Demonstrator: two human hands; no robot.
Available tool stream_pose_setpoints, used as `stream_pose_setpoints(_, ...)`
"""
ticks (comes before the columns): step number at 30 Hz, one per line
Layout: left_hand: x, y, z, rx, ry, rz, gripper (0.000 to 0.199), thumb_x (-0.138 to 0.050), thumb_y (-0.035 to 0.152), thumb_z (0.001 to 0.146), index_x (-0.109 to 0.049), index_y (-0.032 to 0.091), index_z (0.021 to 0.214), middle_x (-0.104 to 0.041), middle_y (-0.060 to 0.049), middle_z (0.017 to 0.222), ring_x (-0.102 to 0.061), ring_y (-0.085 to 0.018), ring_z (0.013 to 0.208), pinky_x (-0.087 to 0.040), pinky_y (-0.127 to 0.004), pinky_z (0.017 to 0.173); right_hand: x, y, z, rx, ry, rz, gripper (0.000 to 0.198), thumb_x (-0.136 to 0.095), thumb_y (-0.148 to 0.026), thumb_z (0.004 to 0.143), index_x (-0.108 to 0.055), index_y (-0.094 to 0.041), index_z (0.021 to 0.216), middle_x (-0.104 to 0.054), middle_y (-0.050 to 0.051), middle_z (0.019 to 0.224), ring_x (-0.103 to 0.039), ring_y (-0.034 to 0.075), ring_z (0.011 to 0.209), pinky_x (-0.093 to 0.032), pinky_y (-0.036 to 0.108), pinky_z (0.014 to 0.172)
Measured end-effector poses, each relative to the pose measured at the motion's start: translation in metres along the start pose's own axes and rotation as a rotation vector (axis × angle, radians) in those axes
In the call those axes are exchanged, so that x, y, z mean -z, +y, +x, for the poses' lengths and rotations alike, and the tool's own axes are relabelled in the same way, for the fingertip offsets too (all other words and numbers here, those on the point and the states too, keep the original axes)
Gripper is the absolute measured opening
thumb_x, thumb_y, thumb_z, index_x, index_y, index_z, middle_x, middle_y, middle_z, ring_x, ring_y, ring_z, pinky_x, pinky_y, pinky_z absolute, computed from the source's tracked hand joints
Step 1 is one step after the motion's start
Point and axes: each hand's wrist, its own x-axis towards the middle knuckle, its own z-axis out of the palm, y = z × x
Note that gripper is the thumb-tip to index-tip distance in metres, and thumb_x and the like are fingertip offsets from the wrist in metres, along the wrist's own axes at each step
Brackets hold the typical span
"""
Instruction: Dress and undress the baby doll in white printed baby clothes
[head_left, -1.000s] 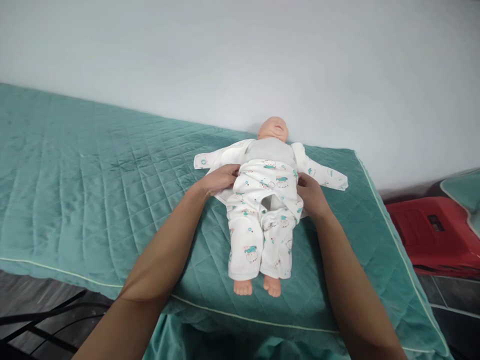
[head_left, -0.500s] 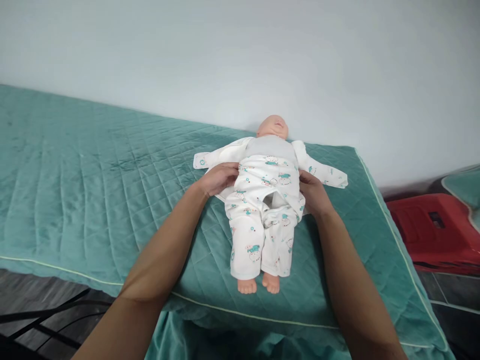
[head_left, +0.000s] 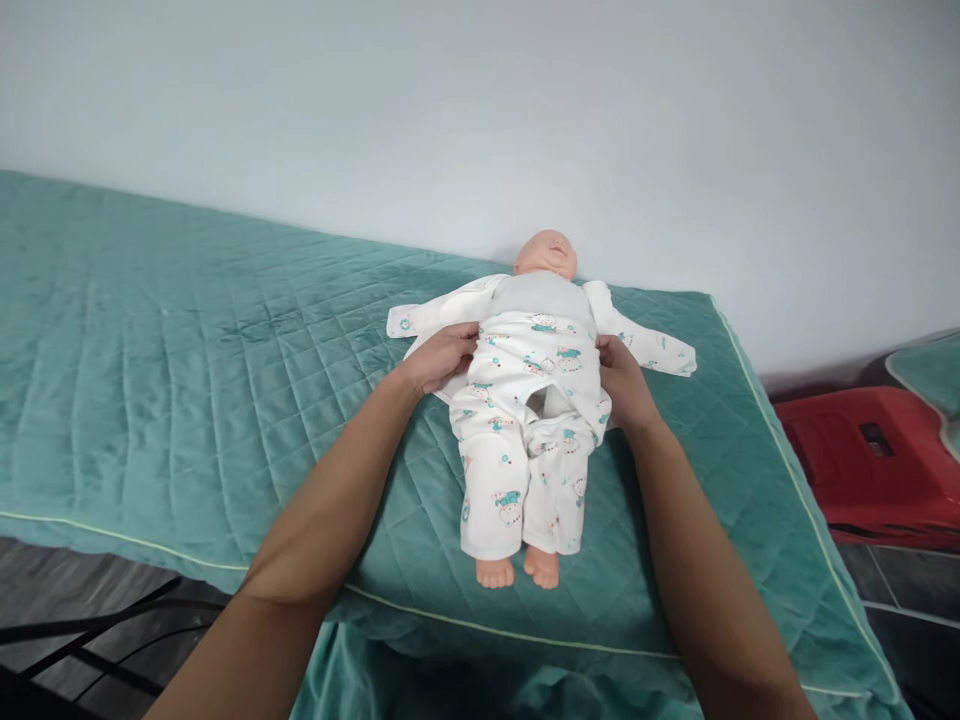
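A baby doll (head_left: 546, 252) lies on its back, head toward the wall and bare feet toward me. White printed baby pants (head_left: 517, 400) cover its legs and reach high up its belly, with an opening at the crotch. Under the doll a white baby jacket (head_left: 656, 348) is spread, its sleeves stretched out to both sides. At the waist, my left hand (head_left: 444, 358) has its fingers closed on the left edge of the pants. On the opposite side my right hand (head_left: 624, 382) grips the pants' right edge. The fingertips of both hands are partly hidden by the cloth.
The doll rests on a green quilted cover (head_left: 187, 370) over a bed or table against a pale wall (head_left: 375, 110). A red plastic stool (head_left: 870, 460) stands off the right edge. Black metal bars (head_left: 97, 625) show at the lower left.
Both hands have shifted very slightly at the waist of the pants. The doll and its clothes look the same.
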Motion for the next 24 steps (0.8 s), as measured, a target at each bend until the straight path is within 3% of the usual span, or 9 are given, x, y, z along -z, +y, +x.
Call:
stream_pose_setpoints(4, -0.001, -0.002, -0.001, -0.020, -0.071, 0.046, 0.042, -0.067, 0.013, 0.062, -0.070, 0.017, 0.104, -0.074, -0.003, 0.093, -0.065, -0.019, 0.089, -0.052, -0.030, 0.082, 0.001, 0.001, -0.002, 0.041, -0.003, -0.016, 0.037, -0.071, -0.047, 0.072, -0.051, -0.026, 0.095, -0.069, 0.002, 0.098, -0.064, 0.021, 0.091, -0.053, 0.037, 0.084)
stream_pose_setpoints(8, -0.002, -0.001, -0.001, -0.137, -0.064, 0.222, 0.032, -0.064, 0.017, 0.066, -0.069, 0.016, 0.098, -0.072, -0.003, 0.090, -0.063, -0.022, 0.093, -0.050, -0.034, 0.088, 0.001, 0.006, -0.001, 0.059, 0.053, -0.043, 0.034, -0.071, -0.040, 0.072, -0.052, -0.025, 0.095, -0.067, 0.001, 0.097, -0.063, 0.020, 0.090, -0.050, 0.037, 0.088)
stream_pose_setpoints(12, -0.003, -0.002, 0.003, -0.279, 0.109, 0.576, 0.006, -0.058, 0.019, 0.072, -0.063, 0.018, 0.076, -0.067, -0.005, 0.083, -0.056, -0.022, 0.087, -0.046, -0.034, 0.087, 0.000, 0.008, 0.000, 0.083, 0.146, -0.126, 0.034, -0.070, -0.035, 0.070, -0.052, -0.025, 0.097, -0.065, 0.002, 0.094, -0.062, 0.020, 0.089, -0.050, 0.037, 0.087)
stream_pose_setpoints(15, -0.003, -0.004, 0.005, -0.346, 0.263, 0.770, 0.006, -0.055, 0.014, 0.072, -0.057, 0.019, 0.073, -0.062, -0.005, 0.082, -0.053, -0.021, 0.082, -0.044, -0.033, 0.083, -0.002, 0.005, -0.001, 0.169, 0.267, -0.180, 0.026, -0.066, -0.032, 0.075, -0.054, -0.024, 0.096, -0.063, 0.003, 0.094, -0.061, 0.019, 0.090, -0.051, 0.037, 0.087)
stream_pose_setpoints(19, -0.008, -0.003, 0.001, -0.511, 0.370, 0.682, 0.020, -0.053, 0.010, 0.079, -0.062, 0.020, 0.093, -0.063, -0.005, 0.099, -0.057, -0.020, 0.093, -0.046, -0.031, 0.085, -0.006, -0.005, -0.003, 0.289, 0.355, -0.181, 0.015, -0.061, -0.034, 0.084, -0.058, -0.025, 0.097, -0.063, 0.004, 0.099, -0.061, 0.020, 0.095, -0.053, 0.037, 0.088)
stream_pose_setpoints(22, -0.015, 0.005, -0.005, -0.672, 0.406, 0.576, 0.015, -0.054, 0.017, 0.088, -0.065, 0.020, 0.098, -0.064, -0.007, 0.110, -0.057, -0.020, 0.106, -0.048, -0.031, 0.092, -0.010, -0.014, -0.004, 0.392, 0.270, -0.150, 0.013, -0.063, -0.036, 0.087, -0.063, -0.026, 0.096, -0.063, 0.004, 0.102, -0.061, 0.021, 0.098, -0.053, 0.039, 0.090)
stream_pose_setpoints(24, -0.018, 0.010, -0.007, -0.684, 0.345, 0.551, 0.013, -0.057, 0.023, 0.092, -0.068, 0.020, 0.098, -0.066, -0.007, 0.109, -0.058, -0.020, 0.107, -0.046, -0.033, 0.098, -0.011, -0.019, -0.002, 0.455, 0.199, -0.159, 0.011, -0.065, -0.036, 0.088, -0.066, -0.027, 0.094, -0.063, 0.004, 0.102, -0.060, 0.021, 0.101, -0.052, 0.039, 0.091)
